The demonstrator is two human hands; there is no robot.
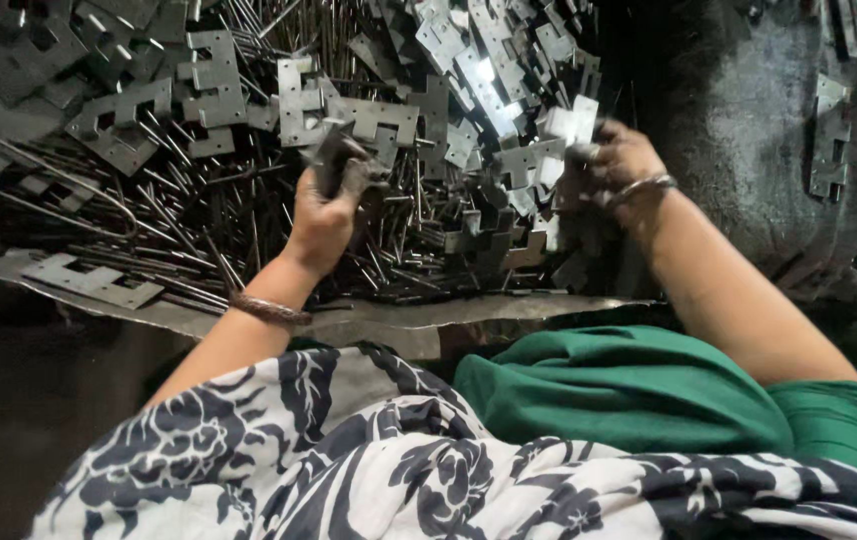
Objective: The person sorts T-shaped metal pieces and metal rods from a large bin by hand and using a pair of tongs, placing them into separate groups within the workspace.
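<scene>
Patterned cloth [369,470] nearest, over my lap. My left hand [324,215] clenched on a dark metal plate [331,160]; right hand [614,165] grasping bright plates [569,125]. Plate-and-rod heap [249,120] crowds to the sheet edge [449,315]; little free room.

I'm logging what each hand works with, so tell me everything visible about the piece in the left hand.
The metal plate in the left hand looks like a thin, dark grey, flat stamped piece, similar to the notched plates in the pile behind it. It is tilted upward above the pile, pinched between thumb and fingers, which hide its lower part. Its full outline cannot be made out.
</scene>
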